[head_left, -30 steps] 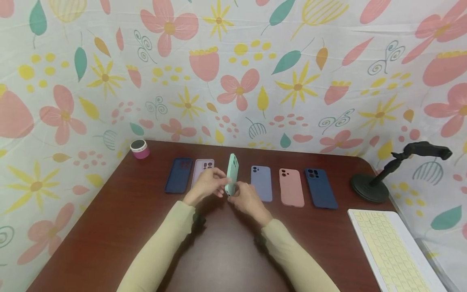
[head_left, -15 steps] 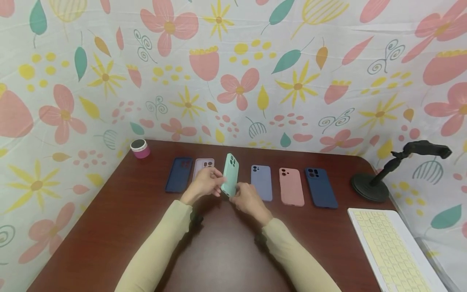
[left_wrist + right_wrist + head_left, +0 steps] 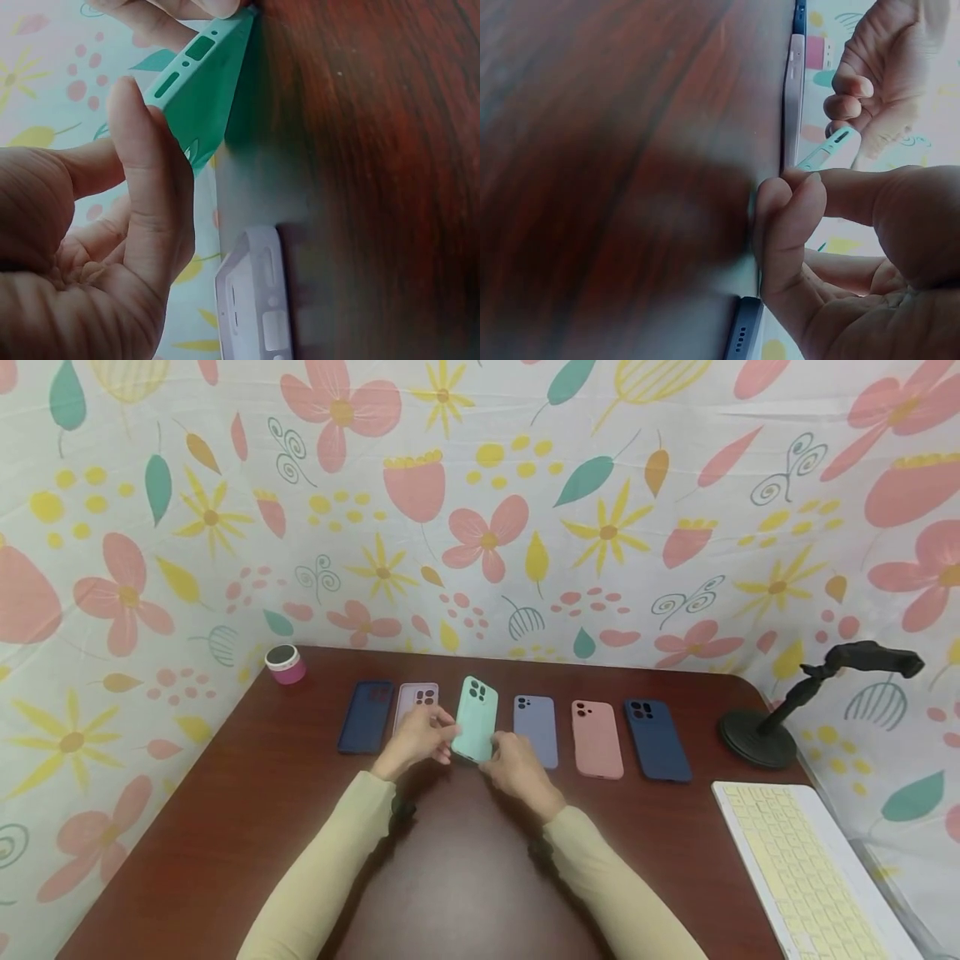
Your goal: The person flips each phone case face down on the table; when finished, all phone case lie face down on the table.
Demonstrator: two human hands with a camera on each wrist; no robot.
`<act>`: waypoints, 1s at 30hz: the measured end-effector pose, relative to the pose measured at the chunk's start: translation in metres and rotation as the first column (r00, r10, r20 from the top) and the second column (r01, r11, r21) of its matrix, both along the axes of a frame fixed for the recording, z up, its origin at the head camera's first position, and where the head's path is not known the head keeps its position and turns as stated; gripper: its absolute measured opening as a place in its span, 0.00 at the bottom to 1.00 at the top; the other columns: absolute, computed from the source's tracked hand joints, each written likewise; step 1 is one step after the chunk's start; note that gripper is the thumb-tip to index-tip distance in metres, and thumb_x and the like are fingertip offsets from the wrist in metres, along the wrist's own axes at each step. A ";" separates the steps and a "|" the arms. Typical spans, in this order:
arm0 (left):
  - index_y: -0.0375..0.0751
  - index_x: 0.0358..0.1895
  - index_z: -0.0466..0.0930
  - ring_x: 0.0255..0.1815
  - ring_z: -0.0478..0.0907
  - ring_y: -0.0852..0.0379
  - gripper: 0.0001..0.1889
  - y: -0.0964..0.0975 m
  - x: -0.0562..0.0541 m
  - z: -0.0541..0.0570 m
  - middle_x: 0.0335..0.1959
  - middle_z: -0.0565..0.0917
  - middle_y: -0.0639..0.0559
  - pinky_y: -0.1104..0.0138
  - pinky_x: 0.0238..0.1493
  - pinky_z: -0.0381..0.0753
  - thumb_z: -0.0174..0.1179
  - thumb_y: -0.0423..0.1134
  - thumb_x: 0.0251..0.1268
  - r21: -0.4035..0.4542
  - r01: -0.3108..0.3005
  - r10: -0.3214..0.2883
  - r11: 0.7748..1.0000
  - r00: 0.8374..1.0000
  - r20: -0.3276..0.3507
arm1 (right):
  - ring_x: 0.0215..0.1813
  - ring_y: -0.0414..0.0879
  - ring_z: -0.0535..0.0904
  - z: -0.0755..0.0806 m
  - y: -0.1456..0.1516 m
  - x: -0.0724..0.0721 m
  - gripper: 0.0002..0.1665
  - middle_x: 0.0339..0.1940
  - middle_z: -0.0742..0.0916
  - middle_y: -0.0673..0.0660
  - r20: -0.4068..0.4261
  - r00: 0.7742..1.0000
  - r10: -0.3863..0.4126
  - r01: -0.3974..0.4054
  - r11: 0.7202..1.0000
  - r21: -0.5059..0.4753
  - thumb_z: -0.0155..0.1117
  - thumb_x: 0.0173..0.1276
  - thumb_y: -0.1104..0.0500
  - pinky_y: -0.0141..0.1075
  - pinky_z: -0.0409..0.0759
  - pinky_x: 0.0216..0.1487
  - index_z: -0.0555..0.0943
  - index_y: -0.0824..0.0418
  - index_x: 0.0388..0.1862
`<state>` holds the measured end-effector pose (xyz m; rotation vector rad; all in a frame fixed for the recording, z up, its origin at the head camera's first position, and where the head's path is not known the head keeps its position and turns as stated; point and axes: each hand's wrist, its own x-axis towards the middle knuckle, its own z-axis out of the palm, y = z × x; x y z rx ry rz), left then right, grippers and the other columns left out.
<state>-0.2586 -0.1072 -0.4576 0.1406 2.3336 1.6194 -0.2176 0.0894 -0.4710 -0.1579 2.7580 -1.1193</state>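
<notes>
A mint green phone case [image 3: 476,718] is held between both hands, its camera cutouts at the far end. My left hand [image 3: 416,739] pinches its left edge, and my right hand [image 3: 519,770] grips the lower right corner. In the left wrist view the mint case [image 3: 201,90] slants, its left edge raised and its right edge close to the table. Left of it lies a lilac case [image 3: 405,700], partly behind my left hand, then a dark blue case [image 3: 365,718]. To the right lie a periwinkle case [image 3: 536,727], a pink case [image 3: 597,739] and another blue case [image 3: 658,739].
On the brown table [image 3: 450,885], a pink and white jar [image 3: 286,667] stands at the back left corner. A black stand [image 3: 757,739] and a white keyboard with yellowish keys [image 3: 795,868] are at the right. A floral cloth [image 3: 495,468] hangs behind.
The mint case has turned from nearly on edge to a flatter slant, its back now facing up more. Both hands stay near the same spot. The head view has shifted slightly.
</notes>
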 end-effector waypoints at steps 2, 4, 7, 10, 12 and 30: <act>0.25 0.54 0.82 0.18 0.84 0.58 0.12 0.001 0.000 -0.001 0.27 0.84 0.45 0.60 0.29 0.93 0.67 0.32 0.77 -0.017 -0.008 0.008 1.000 1.000 -0.013 | 0.23 0.42 0.78 0.000 0.001 0.000 0.24 0.25 0.86 0.56 -0.004 1.000 -0.004 0.004 1.000 0.006 0.74 0.71 0.67 0.30 0.74 0.26 0.82 0.75 0.63; 0.24 0.54 0.82 0.18 0.84 0.58 0.12 0.003 0.001 -0.003 0.27 0.84 0.44 0.61 0.28 0.92 0.66 0.31 0.77 -0.031 -0.020 0.019 0.999 1.000 -0.024 | 0.24 0.43 0.78 0.000 0.001 0.000 0.23 0.26 0.85 0.57 -0.006 1.000 -0.007 0.007 1.000 0.012 0.74 0.71 0.67 0.31 0.74 0.26 0.83 0.75 0.62; 0.22 0.54 0.82 0.17 0.84 0.58 0.12 0.006 0.001 -0.006 0.26 0.84 0.44 0.62 0.27 0.92 0.66 0.31 0.77 -0.055 -0.039 0.037 0.998 0.999 -0.038 | 0.26 0.44 0.78 0.000 0.002 0.000 0.21 0.28 0.85 0.57 -0.006 1.000 -0.016 0.016 1.000 0.026 0.73 0.71 0.68 0.32 0.75 0.28 0.83 0.74 0.60; 0.21 0.53 0.83 0.17 0.83 0.59 0.12 0.010 0.002 -0.007 0.25 0.84 0.44 0.63 0.26 0.91 0.66 0.30 0.77 -0.088 -0.049 0.045 0.995 0.998 -0.053 | 0.30 0.45 0.78 0.001 0.002 0.000 0.20 0.32 0.86 0.58 -0.010 1.000 -0.024 0.024 0.999 0.047 0.72 0.71 0.68 0.33 0.77 0.32 0.83 0.73 0.60; 0.21 0.52 0.83 0.16 0.83 0.59 0.12 0.012 0.002 -0.006 0.24 0.84 0.44 0.63 0.26 0.91 0.65 0.30 0.77 -0.118 -0.054 0.047 0.992 0.997 -0.058 | 0.32 0.46 0.78 0.001 0.003 0.000 0.20 0.34 0.87 0.59 -0.017 1.000 -0.026 0.027 0.998 0.061 0.71 0.71 0.69 0.35 0.77 0.35 0.83 0.73 0.60; 0.28 0.36 0.87 0.15 0.87 0.58 0.08 0.021 0.005 -0.011 0.26 0.88 0.41 0.71 0.22 0.84 0.64 0.29 0.76 -0.414 -0.034 -0.057 0.910 0.977 -0.204 | 0.33 0.50 0.76 -0.037 0.011 -0.022 0.09 0.32 0.86 0.60 -0.094 0.996 0.008 0.001 0.995 0.097 0.67 0.65 0.72 0.39 0.79 0.32 0.84 0.70 0.45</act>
